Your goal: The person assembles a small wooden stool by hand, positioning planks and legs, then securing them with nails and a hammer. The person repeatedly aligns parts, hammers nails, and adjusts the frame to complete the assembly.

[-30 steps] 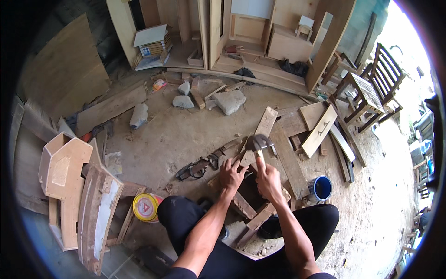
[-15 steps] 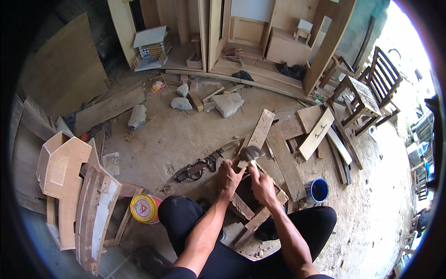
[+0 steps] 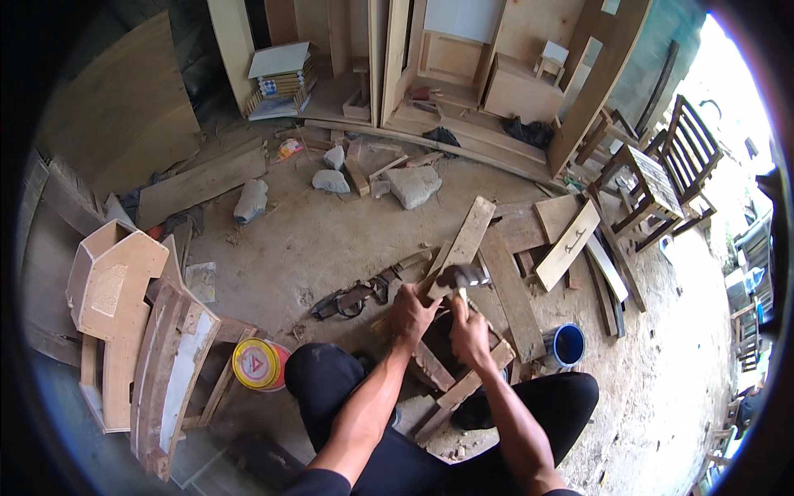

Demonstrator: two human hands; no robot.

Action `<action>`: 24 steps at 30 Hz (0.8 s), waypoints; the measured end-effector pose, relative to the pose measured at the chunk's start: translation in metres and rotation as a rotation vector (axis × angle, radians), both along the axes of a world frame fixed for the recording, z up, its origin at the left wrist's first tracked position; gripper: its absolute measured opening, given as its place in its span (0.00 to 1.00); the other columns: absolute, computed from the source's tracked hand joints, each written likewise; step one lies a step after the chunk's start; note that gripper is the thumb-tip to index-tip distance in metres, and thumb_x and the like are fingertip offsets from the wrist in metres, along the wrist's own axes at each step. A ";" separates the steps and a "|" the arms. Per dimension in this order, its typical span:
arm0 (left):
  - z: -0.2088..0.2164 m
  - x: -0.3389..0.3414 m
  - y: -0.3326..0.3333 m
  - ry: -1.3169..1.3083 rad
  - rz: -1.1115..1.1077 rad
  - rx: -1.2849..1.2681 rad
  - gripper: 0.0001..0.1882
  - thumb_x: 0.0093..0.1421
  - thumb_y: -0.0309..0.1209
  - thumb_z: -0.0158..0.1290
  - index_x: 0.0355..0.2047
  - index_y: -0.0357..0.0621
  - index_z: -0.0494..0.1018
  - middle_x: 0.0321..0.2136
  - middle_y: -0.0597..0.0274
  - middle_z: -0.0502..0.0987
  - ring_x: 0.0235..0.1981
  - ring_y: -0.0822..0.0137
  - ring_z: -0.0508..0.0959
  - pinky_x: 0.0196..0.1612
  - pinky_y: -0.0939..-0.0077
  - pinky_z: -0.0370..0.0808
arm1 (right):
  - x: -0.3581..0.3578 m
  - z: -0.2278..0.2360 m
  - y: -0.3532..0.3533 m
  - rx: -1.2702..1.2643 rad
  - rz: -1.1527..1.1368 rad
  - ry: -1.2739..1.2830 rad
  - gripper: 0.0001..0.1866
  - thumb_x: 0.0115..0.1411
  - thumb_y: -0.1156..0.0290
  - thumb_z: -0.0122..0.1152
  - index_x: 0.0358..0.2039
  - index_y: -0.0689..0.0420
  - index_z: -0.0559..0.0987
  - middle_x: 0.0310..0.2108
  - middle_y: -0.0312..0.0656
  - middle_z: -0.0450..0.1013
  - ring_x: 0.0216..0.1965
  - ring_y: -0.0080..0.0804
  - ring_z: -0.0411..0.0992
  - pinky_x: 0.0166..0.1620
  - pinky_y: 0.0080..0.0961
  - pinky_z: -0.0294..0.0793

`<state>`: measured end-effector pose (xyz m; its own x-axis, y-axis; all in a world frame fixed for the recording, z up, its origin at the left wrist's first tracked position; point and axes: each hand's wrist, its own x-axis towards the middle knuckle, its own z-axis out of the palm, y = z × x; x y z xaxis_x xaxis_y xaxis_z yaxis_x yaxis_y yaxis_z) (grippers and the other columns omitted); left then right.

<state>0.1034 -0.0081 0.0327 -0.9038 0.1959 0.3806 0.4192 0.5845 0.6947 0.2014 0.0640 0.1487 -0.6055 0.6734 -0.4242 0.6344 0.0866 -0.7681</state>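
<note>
My right hand point(image 3: 471, 335) is wrapped round the pale handle of a hammer point(image 3: 461, 277), whose dark head with a shiny face lies over the near end of a wooden plank point(image 3: 470, 231). At that same end my left hand point(image 3: 411, 317) grips the plank, its thumb pointing toward the hammer. The plank slants away from me over a rough wooden frame point(image 3: 473, 383) set between my knees. Whether a nail is under the hammer cannot be seen.
A blue bucket point(image 3: 567, 345) stands by my right knee, a yellow-lidded can point(image 3: 256, 364) by my left. Loose boards and a drawer front with a handle point(image 3: 568, 246) lie ahead right. Stones point(image 3: 413, 187), a wooden chair point(image 3: 662, 178) and unfinished cabinets point(image 3: 521, 87) are farther off.
The hammer head has shifted slightly right and turned, showing its shiny face. My left hand keeps its place on the plank. The whole view has tilted a little.
</note>
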 end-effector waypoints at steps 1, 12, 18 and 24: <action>-0.002 0.000 -0.001 0.030 -0.013 0.010 0.34 0.41 0.46 0.69 0.38 0.40 0.63 0.30 0.50 0.72 0.32 0.49 0.75 0.35 0.57 0.73 | -0.003 0.013 0.004 -0.023 0.014 0.061 0.32 0.64 0.45 0.46 0.19 0.64 0.71 0.11 0.42 0.64 0.14 0.30 0.66 0.19 0.34 0.65; -0.009 0.001 0.001 0.055 -0.062 0.021 0.34 0.43 0.43 0.69 0.40 0.38 0.62 0.31 0.48 0.71 0.34 0.48 0.75 0.35 0.58 0.73 | 0.009 -0.003 -0.008 0.407 0.120 0.156 0.14 0.60 0.66 0.56 0.38 0.65 0.79 0.30 0.60 0.75 0.35 0.54 0.74 0.42 0.41 0.71; -0.012 -0.003 0.001 -0.006 -0.062 0.037 0.35 0.40 0.43 0.70 0.41 0.40 0.63 0.33 0.48 0.72 0.35 0.48 0.75 0.37 0.56 0.73 | 0.005 -0.008 0.042 0.133 0.190 -0.013 0.36 0.61 0.42 0.49 0.21 0.71 0.75 0.18 0.65 0.70 0.25 0.59 0.75 0.31 0.47 0.71; -0.011 -0.006 0.007 0.061 -0.045 -0.024 0.38 0.41 0.43 0.67 0.47 0.41 0.60 0.38 0.48 0.71 0.39 0.47 0.72 0.41 0.53 0.71 | 0.045 0.078 0.118 0.379 0.175 0.061 0.35 0.61 0.41 0.51 0.20 0.66 0.75 0.12 0.46 0.69 0.15 0.35 0.67 0.25 0.38 0.68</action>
<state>0.0973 -0.0014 0.0219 -0.8691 0.2455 0.4295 0.4866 0.5806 0.6528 0.2461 0.1818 0.2262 -0.7410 0.6595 -0.1262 0.5395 0.4729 -0.6967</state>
